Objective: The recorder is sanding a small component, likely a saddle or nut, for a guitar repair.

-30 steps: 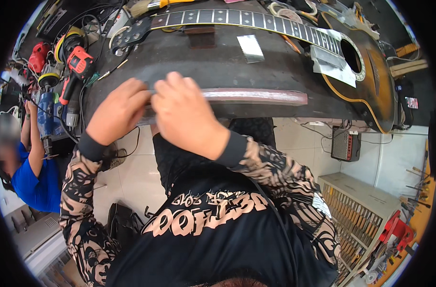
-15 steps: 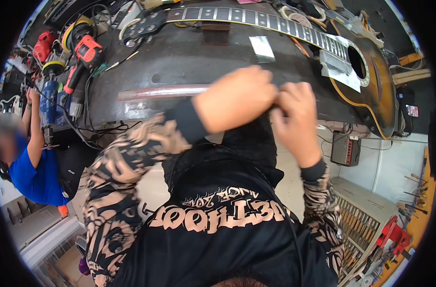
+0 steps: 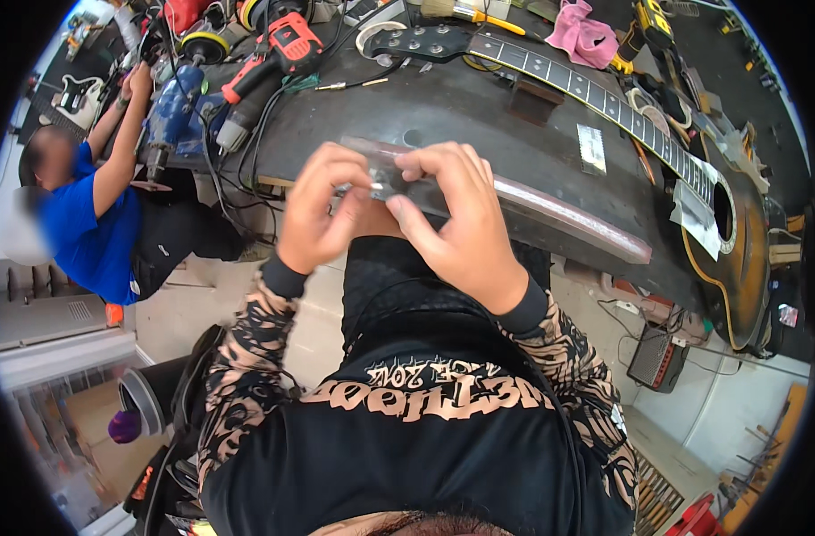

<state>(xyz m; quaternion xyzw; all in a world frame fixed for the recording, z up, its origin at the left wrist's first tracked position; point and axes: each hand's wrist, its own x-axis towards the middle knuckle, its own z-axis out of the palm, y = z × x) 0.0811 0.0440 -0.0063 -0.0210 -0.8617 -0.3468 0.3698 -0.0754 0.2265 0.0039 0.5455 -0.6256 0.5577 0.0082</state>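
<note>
My left hand (image 3: 322,214) is curled at the near edge of the dark bench, its fingertips at a small pale piece (image 3: 377,186) too small to make out. My right hand (image 3: 456,223) is beside it with thumb and index finger apart, hovering around that piece. A long reddish-brown strip with a pale, scuffed top (image 3: 586,217) lies along the bench's front edge, partly hidden behind both hands. Behind it are a small metallic toothed sheet (image 3: 591,147) and a dark block (image 3: 532,100). The guitar (image 3: 733,286) lies at the right, paper (image 3: 698,228) under its strings area.
Power tools (image 3: 291,45) and cables crowd the bench's left end. A brush (image 3: 479,18) and pink cloth (image 3: 579,36) sit at the back. A person in blue (image 3: 95,232) works at far left. An amplifier (image 3: 657,357) stands below the bench, right.
My view has swung, shifting the bench's contents rightward. My hands moved right along the strip, then back left; they now face each other, the right one's thumb and index apart.
</note>
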